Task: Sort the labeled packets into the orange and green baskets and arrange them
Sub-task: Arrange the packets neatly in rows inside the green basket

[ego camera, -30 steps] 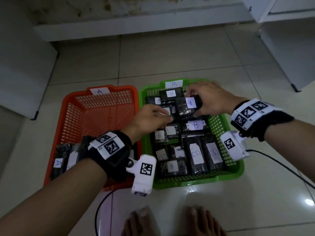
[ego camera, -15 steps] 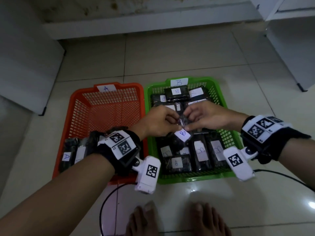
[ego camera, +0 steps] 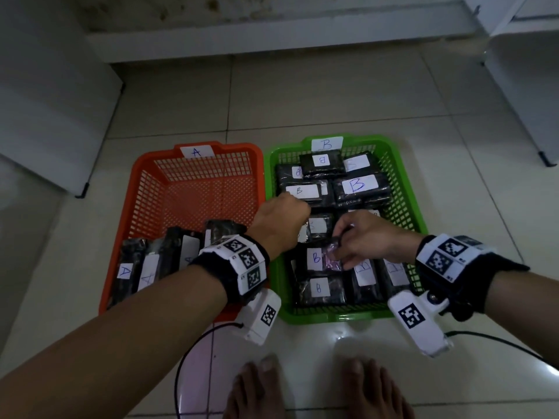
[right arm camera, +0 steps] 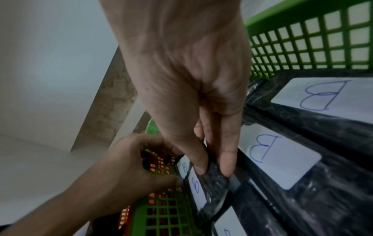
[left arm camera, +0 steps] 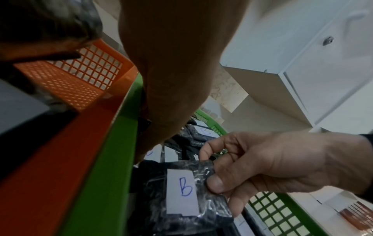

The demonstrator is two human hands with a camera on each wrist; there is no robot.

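My right hand (ego camera: 340, 252) pinches the right end of a black packet labelled B (ego camera: 316, 258) between thumb and fingers, low over the near rows of the green basket (ego camera: 332, 317). The left wrist view shows this pinch (left arm camera: 210, 169) on the packet (left arm camera: 181, 191) clearly. My left hand (ego camera: 298, 226) is curled at the packet's left end, fingertips close to or touching it. Whether it grips the packet is hidden. The green basket holds several B packets. The orange basket (ego camera: 121, 237) holds several A packets (ego camera: 125, 273) at its near end.
The baskets stand side by side on a tiled floor, paper tags A (ego camera: 196, 152) and B (ego camera: 326, 144) on their far rims. White cabinets flank them left and right. My bare feet (ego camera: 302, 388) and a black cable (ego camera: 187, 358) are just in front of the baskets.
Both hands have brought the B packet from the far middle of the green basket down to its near rows. The left hand has since shifted to the packet's left end.
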